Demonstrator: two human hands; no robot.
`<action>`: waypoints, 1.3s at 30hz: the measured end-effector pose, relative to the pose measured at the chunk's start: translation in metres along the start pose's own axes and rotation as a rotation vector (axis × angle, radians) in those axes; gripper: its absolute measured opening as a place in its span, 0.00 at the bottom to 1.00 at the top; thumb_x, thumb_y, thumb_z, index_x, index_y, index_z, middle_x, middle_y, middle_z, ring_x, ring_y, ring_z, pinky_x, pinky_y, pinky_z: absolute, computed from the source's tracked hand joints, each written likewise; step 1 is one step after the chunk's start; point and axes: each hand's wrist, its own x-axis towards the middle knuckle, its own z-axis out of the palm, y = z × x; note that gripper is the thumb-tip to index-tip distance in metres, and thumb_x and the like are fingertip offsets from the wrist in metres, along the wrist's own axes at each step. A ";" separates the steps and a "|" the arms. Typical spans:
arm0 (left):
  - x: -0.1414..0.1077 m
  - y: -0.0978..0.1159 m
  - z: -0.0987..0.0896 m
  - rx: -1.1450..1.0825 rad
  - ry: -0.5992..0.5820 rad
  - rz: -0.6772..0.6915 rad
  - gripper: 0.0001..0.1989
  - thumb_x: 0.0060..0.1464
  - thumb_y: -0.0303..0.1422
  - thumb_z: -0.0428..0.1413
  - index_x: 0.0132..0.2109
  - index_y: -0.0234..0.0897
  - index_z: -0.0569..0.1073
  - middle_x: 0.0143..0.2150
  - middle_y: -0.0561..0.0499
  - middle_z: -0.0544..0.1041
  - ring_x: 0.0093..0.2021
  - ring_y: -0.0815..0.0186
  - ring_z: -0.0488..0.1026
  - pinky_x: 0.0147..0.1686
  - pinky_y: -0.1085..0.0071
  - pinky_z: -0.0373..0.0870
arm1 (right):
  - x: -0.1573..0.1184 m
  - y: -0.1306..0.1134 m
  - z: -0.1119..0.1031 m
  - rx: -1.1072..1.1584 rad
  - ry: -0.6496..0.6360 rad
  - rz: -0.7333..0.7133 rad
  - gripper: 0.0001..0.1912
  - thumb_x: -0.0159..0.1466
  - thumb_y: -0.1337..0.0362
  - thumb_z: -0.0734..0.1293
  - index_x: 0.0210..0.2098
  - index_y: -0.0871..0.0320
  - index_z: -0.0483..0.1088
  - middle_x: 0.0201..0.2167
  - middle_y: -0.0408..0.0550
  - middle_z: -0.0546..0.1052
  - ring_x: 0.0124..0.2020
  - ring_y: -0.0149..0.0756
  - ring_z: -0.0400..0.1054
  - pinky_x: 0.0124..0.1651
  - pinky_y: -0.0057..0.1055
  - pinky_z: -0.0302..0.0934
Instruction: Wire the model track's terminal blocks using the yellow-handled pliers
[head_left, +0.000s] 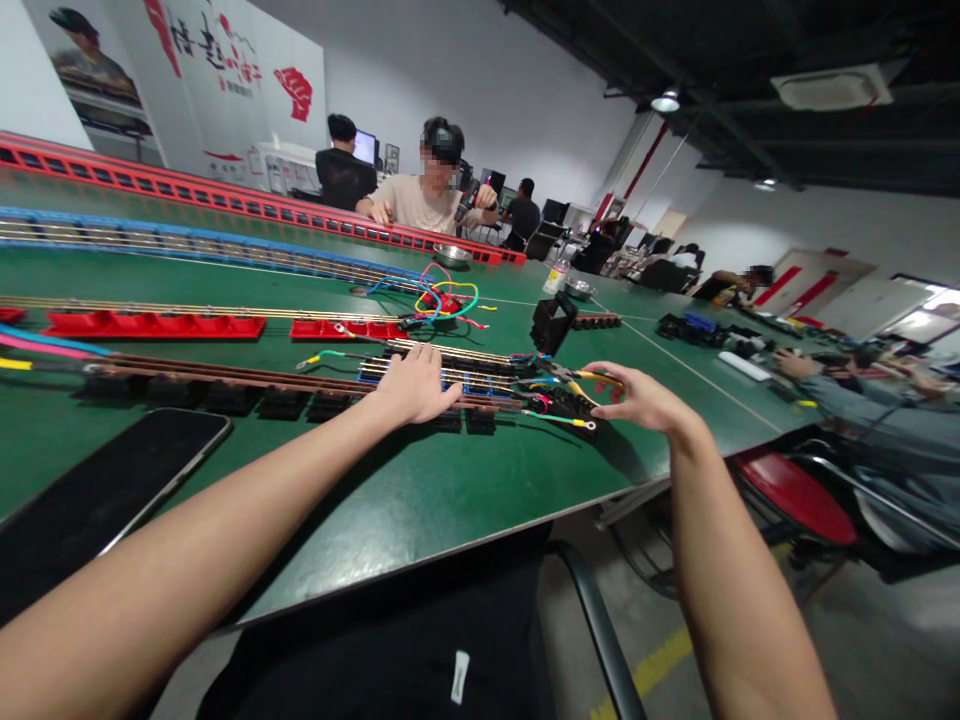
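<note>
My left hand (417, 385) lies with its fingers spread on the long assembly of brown and brass-coloured rails (322, 380), pressing near the blue section (480, 378). To its right, my right hand (634, 395) has its fingers around yellow-handled pliers (592, 376). The jaws of the pliers are at the wires by the black end piece (574, 405); whether they grip a wire is too small to tell. A green wire with a yellow sleeve and ring terminal (577, 423) sticks out below the pliers. A black square block (553, 322) stands behind them.
A phone (112, 490) lies at the left on the green table (420, 490). Red trays (157, 325), a blue rail (225, 245) and a red rail (262, 205) stretch behind. A person in a beige shirt holds a tool across the table. Metal bowls (452, 256) and a bottle (556, 275) stand further back.
</note>
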 end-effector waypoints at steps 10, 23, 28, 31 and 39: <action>0.000 0.000 0.000 -0.005 0.005 0.001 0.37 0.62 0.50 0.39 0.65 0.22 0.60 0.67 0.31 0.59 0.67 0.48 0.56 0.58 0.54 0.61 | 0.016 0.019 -0.011 -0.343 0.058 -0.037 0.37 0.46 0.67 0.74 0.57 0.51 0.71 0.46 0.47 0.79 0.39 0.41 0.73 0.41 0.35 0.67; 0.000 0.000 -0.001 -0.002 0.002 0.001 0.36 0.62 0.50 0.39 0.64 0.23 0.61 0.67 0.31 0.59 0.67 0.48 0.56 0.57 0.53 0.62 | 0.017 0.032 -0.002 -0.468 0.115 -0.171 0.36 0.51 0.70 0.73 0.60 0.55 0.68 0.55 0.55 0.74 0.55 0.51 0.70 0.59 0.46 0.63; 0.000 0.001 -0.001 -0.019 -0.003 -0.007 0.36 0.62 0.50 0.40 0.64 0.23 0.60 0.68 0.31 0.58 0.67 0.47 0.55 0.58 0.53 0.61 | 0.019 0.040 0.004 -0.493 0.170 -0.207 0.35 0.52 0.71 0.71 0.60 0.53 0.68 0.56 0.55 0.73 0.57 0.52 0.68 0.60 0.49 0.61; 0.000 0.001 -0.001 -0.015 -0.003 -0.006 0.36 0.62 0.50 0.40 0.65 0.23 0.60 0.67 0.32 0.59 0.67 0.48 0.55 0.58 0.54 0.62 | 0.020 0.047 0.008 -0.491 0.193 -0.218 0.34 0.53 0.70 0.70 0.59 0.52 0.68 0.56 0.54 0.73 0.57 0.52 0.68 0.60 0.50 0.61; 0.001 0.002 -0.001 0.019 -0.006 0.003 0.37 0.62 0.50 0.38 0.65 0.21 0.58 0.68 0.31 0.58 0.67 0.48 0.55 0.58 0.53 0.62 | 0.018 0.061 0.013 -0.537 0.246 -0.245 0.30 0.59 0.69 0.66 0.61 0.50 0.66 0.59 0.54 0.69 0.58 0.52 0.65 0.60 0.51 0.61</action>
